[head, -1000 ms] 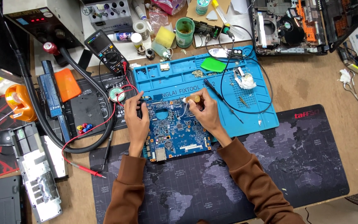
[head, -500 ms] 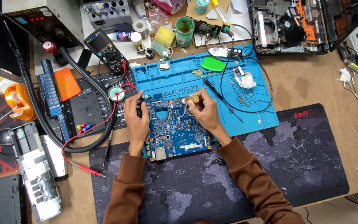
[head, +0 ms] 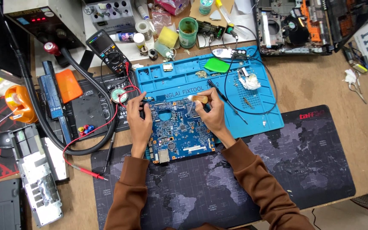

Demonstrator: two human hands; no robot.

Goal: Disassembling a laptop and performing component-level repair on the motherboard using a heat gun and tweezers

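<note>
A blue circuit board (head: 179, 133) lies across the near edge of a blue silicone work mat (head: 235, 91) and a dark map-printed desk mat (head: 243, 187). My left hand (head: 138, 120) rests on the board's left edge, fingers closed on a thin black probe-like tool near its top left corner. My right hand (head: 208, 111) holds a small amber bottle (head: 199, 99) tipped sideways over the board's upper right part.
A multimeter (head: 108, 50) with red and black leads sits at the back left, beside a solder spool (head: 119, 96), a green cup (head: 188, 30) and a yellow sponge (head: 168, 37). An opened laptop chassis (head: 294, 25) lies back right. Batteries, an orange tape roll (head: 18, 102) and parts crowd the left.
Both hands stay on the board. The right hand with the bottle has shifted very slightly; nothing else has moved.
</note>
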